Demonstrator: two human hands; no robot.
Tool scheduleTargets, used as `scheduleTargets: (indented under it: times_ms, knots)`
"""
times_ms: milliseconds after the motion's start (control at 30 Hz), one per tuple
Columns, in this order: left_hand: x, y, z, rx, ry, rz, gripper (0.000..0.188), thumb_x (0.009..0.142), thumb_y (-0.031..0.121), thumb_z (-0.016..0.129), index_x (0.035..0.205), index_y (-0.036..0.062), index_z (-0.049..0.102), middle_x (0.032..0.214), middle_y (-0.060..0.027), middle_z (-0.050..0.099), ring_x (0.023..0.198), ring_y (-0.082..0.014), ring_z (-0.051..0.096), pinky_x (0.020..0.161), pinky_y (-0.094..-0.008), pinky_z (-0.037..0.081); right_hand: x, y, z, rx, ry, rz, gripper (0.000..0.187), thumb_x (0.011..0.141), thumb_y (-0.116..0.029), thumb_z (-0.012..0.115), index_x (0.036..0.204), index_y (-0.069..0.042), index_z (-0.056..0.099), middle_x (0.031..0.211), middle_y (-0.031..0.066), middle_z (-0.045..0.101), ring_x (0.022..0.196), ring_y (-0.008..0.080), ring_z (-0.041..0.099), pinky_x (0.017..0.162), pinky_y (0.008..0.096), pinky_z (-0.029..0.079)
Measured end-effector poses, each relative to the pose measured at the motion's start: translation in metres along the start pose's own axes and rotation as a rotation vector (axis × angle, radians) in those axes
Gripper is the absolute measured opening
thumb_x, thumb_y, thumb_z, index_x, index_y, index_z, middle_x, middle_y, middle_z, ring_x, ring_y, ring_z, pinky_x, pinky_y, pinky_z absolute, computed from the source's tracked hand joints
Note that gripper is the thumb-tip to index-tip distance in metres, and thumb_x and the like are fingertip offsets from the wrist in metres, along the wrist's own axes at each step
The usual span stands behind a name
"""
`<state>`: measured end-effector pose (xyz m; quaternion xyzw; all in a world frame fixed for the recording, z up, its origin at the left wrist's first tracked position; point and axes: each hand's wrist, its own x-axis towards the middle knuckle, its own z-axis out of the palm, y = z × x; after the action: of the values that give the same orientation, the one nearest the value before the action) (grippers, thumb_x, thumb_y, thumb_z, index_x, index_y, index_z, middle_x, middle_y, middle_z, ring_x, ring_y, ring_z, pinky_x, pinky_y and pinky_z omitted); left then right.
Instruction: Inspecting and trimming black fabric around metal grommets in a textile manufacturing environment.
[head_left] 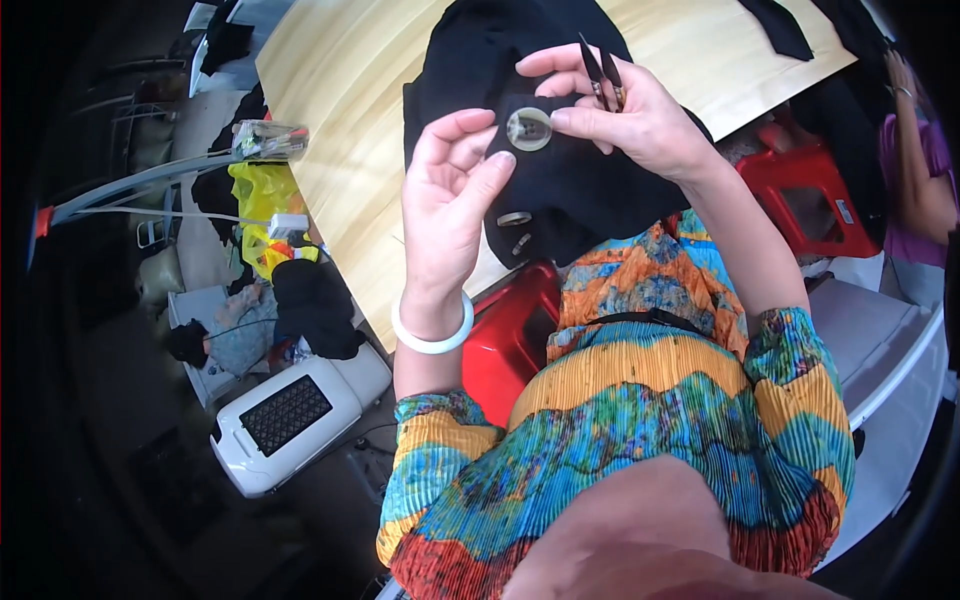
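A small round roll with a pale rim [529,129], perhaps tape, is held up over black cloth [470,60]. The thumb of my right hand [640,115] presses against its right edge. That same hand also grips dark pointed thread snips [600,78], blades up, between its fingers. My left hand [450,185] is close to the roll's left side, fingers curved and thumb apart from the index finger. Nothing plainly shows between them. Lower on the cloth lie a pale ring-shaped roll [515,218] and a smaller ring-like piece [521,243].
The black cloth spreads across a light wooden table [340,120] and toward my lap. Red stools [815,190] stand by the table. To the left are a yellow bag [265,205], a white plug on a cable [288,225] and a white machine [290,410]. Another person's arm [915,150] shows at right.
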<state>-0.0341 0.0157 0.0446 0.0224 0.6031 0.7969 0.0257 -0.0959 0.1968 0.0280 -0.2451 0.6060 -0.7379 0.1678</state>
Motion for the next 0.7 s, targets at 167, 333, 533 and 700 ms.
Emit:
scheduleTargets:
  times_ms: [167, 333, 533, 700]
  knots:
    - [-0.004, 0.0, -0.004, 0.097, 0.079, -0.006, 0.027, 0.08, -0.004, 0.053, 0.107, -0.0018, 0.049, 0.101, -0.0084, 0.055, 0.091, -0.0112, 0.054, 0.079, -0.0199, 0.043, 0.002, 0.005, 0.007, -0.024, 0.055, -0.095, 0.036, 0.077, -0.004, 0.058, 0.112, -0.004, 0.049, 0.08, -0.002, 0.056, 0.068, 0.0011, 0.047, 0.061, 0.0162, 0.038]
    - [-0.006, -0.012, -0.002, 0.471, 0.344, 0.31, 0.01, 0.08, -0.002, 0.055, 0.089, -0.0029, 0.057, 0.084, -0.0039, 0.052, 0.076, -0.0077, 0.053, 0.066, -0.0179, 0.043, 0.008, 0.007, 0.011, -0.101, 0.057, -0.105, 0.04, 0.077, -0.004, 0.058, 0.115, -0.004, 0.046, 0.08, -0.0026, 0.056, 0.065, 0.0, 0.046, 0.058, 0.0143, 0.037]
    - [-0.002, -0.026, -0.001, 0.693, 0.257, 0.315, 0.045, 0.059, 0.005, 0.076, 0.098, -0.0015, 0.053, 0.091, -0.0065, 0.05, 0.067, -0.0098, 0.054, 0.055, -0.018, 0.044, 0.011, 0.006, 0.011, -0.028, 0.051, -0.069, 0.036, 0.077, -0.006, 0.059, 0.111, -0.003, 0.049, 0.078, -0.0001, 0.059, 0.065, 0.0013, 0.047, 0.058, 0.0159, 0.038]
    - [0.003, -0.043, 0.008, 0.708, 0.275, 0.494, 0.055, 0.06, 0.006, 0.077, 0.104, -0.0021, 0.046, 0.096, -0.0094, 0.047, 0.071, -0.0132, 0.056, 0.059, -0.022, 0.049, 0.013, 0.007, 0.013, 0.083, 0.039, 0.089, 0.036, 0.078, -0.014, 0.06, 0.11, -0.003, 0.05, 0.075, -0.0006, 0.058, 0.048, 0.0003, 0.042, 0.043, 0.0143, 0.034]
